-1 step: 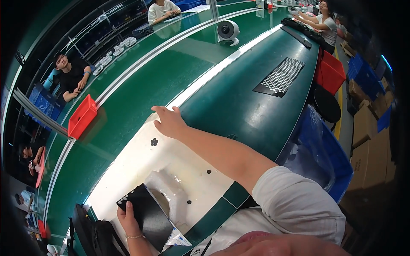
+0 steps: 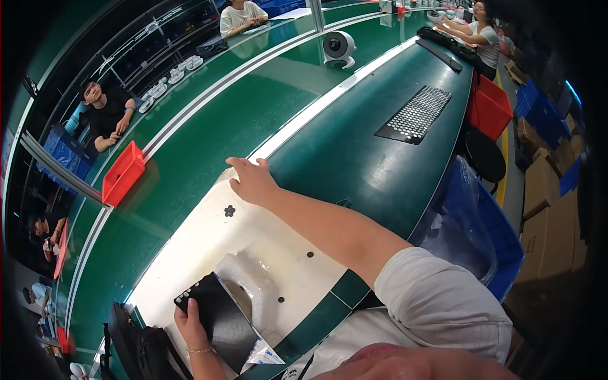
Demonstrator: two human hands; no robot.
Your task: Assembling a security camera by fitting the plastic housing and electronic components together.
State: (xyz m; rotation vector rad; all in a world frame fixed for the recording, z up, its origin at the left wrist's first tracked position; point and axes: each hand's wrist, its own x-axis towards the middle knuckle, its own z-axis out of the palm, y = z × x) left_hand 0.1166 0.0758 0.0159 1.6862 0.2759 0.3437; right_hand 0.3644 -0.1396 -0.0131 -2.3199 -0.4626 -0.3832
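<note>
Left hand (image 2: 192, 324) down at the near edge, fingers (image 2: 190, 308) clamped on a flat black panel (image 2: 218, 316) lying tilted over crumpled white wrapping (image 2: 253, 278) on the white tabletop (image 2: 190, 250). Further right, right hand (image 2: 253, 182) stretched out, fingers spread flat and empty, touching the mat's far edge just beyond a small black flower-shaped bit (image 2: 229, 211).

This is a factory assembly line. Long green conveyor benches (image 2: 209, 136) run away beyond the right hand (image 2: 253, 180), with seated workers (image 2: 104, 111) along them, red parts bins (image 2: 123, 172) left of it, and cardboard cartons (image 2: 541, 183) and blue crates (image 2: 538, 101) stacked far to its right.
</note>
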